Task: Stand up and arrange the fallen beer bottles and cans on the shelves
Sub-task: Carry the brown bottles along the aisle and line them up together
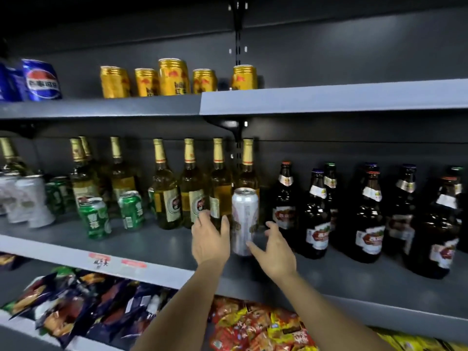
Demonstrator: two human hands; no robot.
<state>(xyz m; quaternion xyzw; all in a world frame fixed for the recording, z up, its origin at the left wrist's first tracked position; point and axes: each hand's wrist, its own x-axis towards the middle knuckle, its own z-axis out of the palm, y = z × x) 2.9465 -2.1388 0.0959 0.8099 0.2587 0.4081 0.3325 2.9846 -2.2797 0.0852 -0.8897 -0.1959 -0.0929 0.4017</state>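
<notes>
While silver can (245, 219) stands upright mid-shelf (152, 252) before gold-necked bottles (192, 183), left hand (209, 240) and right hand (274, 252) flank it, fingers spread, holding nothing. Judged light, thin-walled, slick; grip mid-body, gently.

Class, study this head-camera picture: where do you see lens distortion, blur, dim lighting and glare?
Head view: the wide lens bows the middle shelf; the white cans at far left are smeared; the top corners fall into darkness; the silver can between the hands is bright; small highlights glint on the dark bottles.
</notes>
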